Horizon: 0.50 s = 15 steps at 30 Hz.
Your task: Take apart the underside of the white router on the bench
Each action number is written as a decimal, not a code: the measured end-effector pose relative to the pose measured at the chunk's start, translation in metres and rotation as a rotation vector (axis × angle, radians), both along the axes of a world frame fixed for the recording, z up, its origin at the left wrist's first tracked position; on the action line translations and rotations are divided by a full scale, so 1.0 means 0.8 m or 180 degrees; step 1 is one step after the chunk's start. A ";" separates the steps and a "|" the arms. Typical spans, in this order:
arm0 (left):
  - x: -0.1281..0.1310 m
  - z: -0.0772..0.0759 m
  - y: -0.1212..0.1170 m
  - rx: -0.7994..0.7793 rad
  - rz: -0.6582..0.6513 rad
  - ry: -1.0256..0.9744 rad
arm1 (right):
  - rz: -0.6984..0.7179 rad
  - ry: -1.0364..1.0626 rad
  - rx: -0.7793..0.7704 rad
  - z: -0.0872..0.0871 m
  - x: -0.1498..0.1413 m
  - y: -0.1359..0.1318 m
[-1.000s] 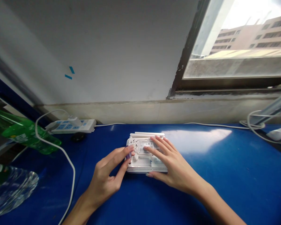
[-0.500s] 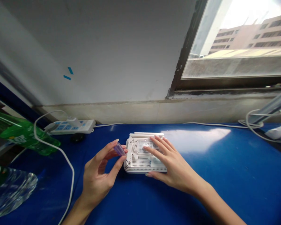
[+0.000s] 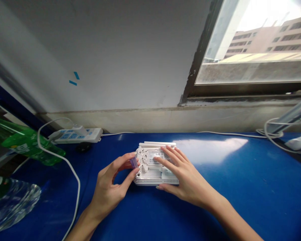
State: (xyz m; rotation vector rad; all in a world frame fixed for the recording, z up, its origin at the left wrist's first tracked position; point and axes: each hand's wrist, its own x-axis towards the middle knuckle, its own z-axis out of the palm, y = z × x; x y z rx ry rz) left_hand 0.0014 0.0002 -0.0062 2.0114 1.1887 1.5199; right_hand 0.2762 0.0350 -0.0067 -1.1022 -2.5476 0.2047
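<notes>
A white router (image 3: 150,175) lies underside up on the blue table, its label and vent holes showing and its folded antennas along the far edge. Between the thumb and fingers of my left hand (image 3: 112,182) is a small translucent purple plastic piece (image 3: 133,162), held upright at the router's left edge. Whether it touches the casing I cannot tell. My right hand (image 3: 183,170) rests across the right part of the router with fingers spread, the thumb by the near edge. It covers that end of the casing.
A white power strip (image 3: 77,135) with a plug stands at the back left, a black round object (image 3: 83,147) before it. A white cable (image 3: 67,162) runs down the left side near a green bottle (image 3: 27,144) and a clear bottle (image 3: 17,204). A metal post (image 3: 288,115) rises at right.
My left hand has moved a little to the right, and the purple piece is now closer to the router's left edge and more upright. My right hand stays put.
</notes>
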 end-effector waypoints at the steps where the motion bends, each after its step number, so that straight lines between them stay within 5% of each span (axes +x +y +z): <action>1: 0.001 0.001 0.000 0.0028 0.0006 -0.0017 | 0.0000 -0.0001 0.0001 -0.001 0.000 0.000; 15: 0.006 0.010 -0.001 0.0059 0.0078 -0.0242 | 0.0008 0.0048 0.0029 0.000 0.000 0.001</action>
